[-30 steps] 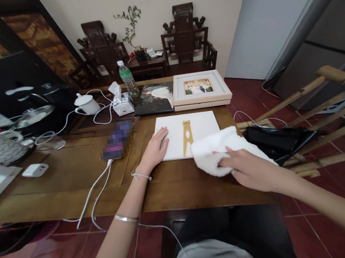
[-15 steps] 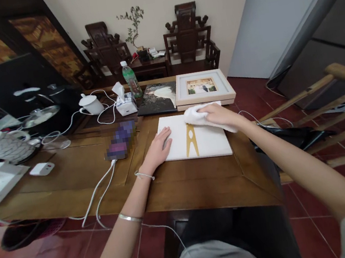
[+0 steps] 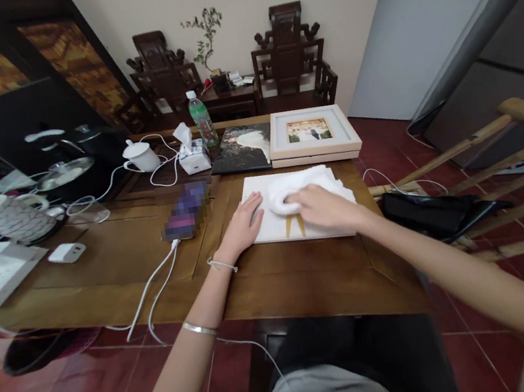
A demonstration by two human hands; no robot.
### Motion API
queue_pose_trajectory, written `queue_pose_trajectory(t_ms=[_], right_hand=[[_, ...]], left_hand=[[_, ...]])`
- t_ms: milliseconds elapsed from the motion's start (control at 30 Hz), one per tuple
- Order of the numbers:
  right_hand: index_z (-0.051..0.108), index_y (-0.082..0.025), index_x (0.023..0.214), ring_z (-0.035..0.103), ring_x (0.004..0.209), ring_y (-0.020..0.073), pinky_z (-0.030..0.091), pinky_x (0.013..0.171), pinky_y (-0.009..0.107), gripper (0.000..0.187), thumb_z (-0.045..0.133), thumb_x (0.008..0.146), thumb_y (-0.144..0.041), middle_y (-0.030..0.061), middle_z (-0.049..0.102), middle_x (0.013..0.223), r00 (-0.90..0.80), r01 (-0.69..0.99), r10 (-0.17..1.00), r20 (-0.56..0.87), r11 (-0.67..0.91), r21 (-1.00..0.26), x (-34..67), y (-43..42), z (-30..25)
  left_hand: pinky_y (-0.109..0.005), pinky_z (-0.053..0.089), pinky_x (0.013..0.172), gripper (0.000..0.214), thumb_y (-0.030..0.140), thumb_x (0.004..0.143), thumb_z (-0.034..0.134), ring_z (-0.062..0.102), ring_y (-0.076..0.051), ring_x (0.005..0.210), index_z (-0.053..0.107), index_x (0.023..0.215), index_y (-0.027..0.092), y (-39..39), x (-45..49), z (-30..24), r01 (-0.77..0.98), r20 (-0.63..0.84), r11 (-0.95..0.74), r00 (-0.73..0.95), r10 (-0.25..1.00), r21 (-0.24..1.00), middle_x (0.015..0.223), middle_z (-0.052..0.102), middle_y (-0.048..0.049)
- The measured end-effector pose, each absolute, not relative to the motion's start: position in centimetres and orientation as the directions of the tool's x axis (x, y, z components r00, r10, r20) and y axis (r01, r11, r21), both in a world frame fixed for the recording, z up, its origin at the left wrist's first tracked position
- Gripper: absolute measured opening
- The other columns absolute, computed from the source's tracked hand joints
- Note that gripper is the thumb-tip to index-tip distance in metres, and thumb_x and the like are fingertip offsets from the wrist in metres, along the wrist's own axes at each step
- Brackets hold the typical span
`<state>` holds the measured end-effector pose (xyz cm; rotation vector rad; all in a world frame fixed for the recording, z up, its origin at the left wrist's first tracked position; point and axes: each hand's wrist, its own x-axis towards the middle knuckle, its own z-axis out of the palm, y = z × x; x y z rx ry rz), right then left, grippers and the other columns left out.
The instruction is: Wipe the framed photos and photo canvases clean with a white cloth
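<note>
A white, flat rectangular panel [image 3: 272,233] lies on the wooden table, with a gold A-shaped piece [image 3: 294,226] on its face. It looks like the back of a picture frame with its stand. My left hand [image 3: 246,221] rests flat on the panel's left edge, fingers stretched out. My right hand [image 3: 326,207] grips a bunched white cloth [image 3: 304,184] and presses it on the panel. The cloth covers the upper part of the gold piece, so only its two lower legs show.
Behind the panel lie a framed picture [image 3: 310,130] and a dark picture [image 3: 240,148]. A green bottle [image 3: 202,121], tissue box [image 3: 194,159], white lidded cup [image 3: 140,157], phone [image 3: 187,212] with cable, charger [image 3: 67,253] and kettle [image 3: 10,219] stand or lie leftward.
My right hand has brought the cloth down and toward me, from the panel's top edge to its middle, hiding more of the gold piece. The left hand stays at the left edge.
</note>
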<state>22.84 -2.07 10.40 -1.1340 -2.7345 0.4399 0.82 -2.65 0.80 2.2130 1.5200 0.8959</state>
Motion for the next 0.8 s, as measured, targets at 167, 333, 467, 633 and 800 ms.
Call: queue_pose_trajectory(t_ms=[167, 333, 467, 633, 800], right_hand=[[0.067, -0.014, 0.108, 0.057, 0.110, 0.0275, 0.039, 0.094, 0.044, 0.045, 0.039, 0.075, -0.003, 0.0181, 0.064, 0.115, -0.763, 0.627, 0.646, -0.005, 0.739, -0.247, 23.3, -10.1, 9.3], [0.069, -0.016, 0.103, 0.061, 0.094, 0.0251, 0.042, 0.087, 0.040, 0.041, 0.040, 0.076, -0.006, 0.0148, 0.067, 0.105, -0.775, 0.618, 0.631, -0.029, 0.747, -0.245, 23.2, -10.8, 9.6], [0.068, -0.019, 0.104, 0.061, 0.081, 0.0223, 0.042, 0.073, 0.031, 0.041, 0.040, 0.077, -0.007, 0.0109, 0.069, 0.093, -0.711, 0.682, 0.703, -0.007, 0.687, -0.253, 23.0, -6.9, 9.9], [0.066, -0.016, 0.107, 0.062, 0.089, 0.0233, 0.042, 0.074, 0.029, 0.042, 0.040, 0.077, -0.005, 0.0129, 0.070, 0.102, -0.681, 0.685, 0.728, 0.079, 0.672, -0.282, 22.0, 0.0, 9.4], [0.058, -0.013, 0.125, 0.040, 0.131, 0.0342, 0.034, 0.101, 0.054, 0.055, 0.036, 0.077, 0.003, 0.0170, 0.055, 0.136, -0.658, 0.723, 0.750, 0.066, 0.653, -0.224, 20.4, 2.7, 7.8]], left_hand=[[-0.050, 0.025, 0.117, 0.044, 0.032, 0.094, 0.039, 0.037, -0.025, 0.139, 0.053, 0.132, 0.015, -2.6, 0.8, 0.8, 0.715, 0.324, -0.400, 0.251, 0.912, 0.573, 0.144, 0.047, -0.0128], [-0.049, 0.025, 0.117, 0.044, 0.032, 0.095, 0.036, 0.038, -0.024, 0.139, 0.054, 0.131, 0.014, -2.7, 0.7, 0.8, 0.714, 0.334, -0.405, 0.248, 0.909, 0.572, 0.143, 0.049, -0.0127], [-0.048, 0.026, 0.117, 0.044, 0.030, 0.095, 0.034, 0.039, -0.023, 0.138, 0.055, 0.131, 0.016, -2.6, 0.7, 0.7, 0.713, 0.331, -0.403, 0.249, 0.910, 0.574, 0.143, 0.050, -0.0107], [-0.048, 0.026, 0.117, 0.044, 0.031, 0.095, 0.034, 0.038, -0.023, 0.139, 0.054, 0.132, 0.017, -2.4, 0.5, 0.5, 0.720, 0.326, -0.396, 0.244, 0.913, 0.570, 0.143, 0.049, -0.0101], [-0.048, 0.025, 0.117, 0.045, 0.029, 0.095, 0.033, 0.036, -0.023, 0.139, 0.053, 0.133, 0.017, -2.4, 0.4, 0.5, 0.718, 0.314, -0.394, 0.252, 0.915, 0.573, 0.144, 0.048, -0.0103]])
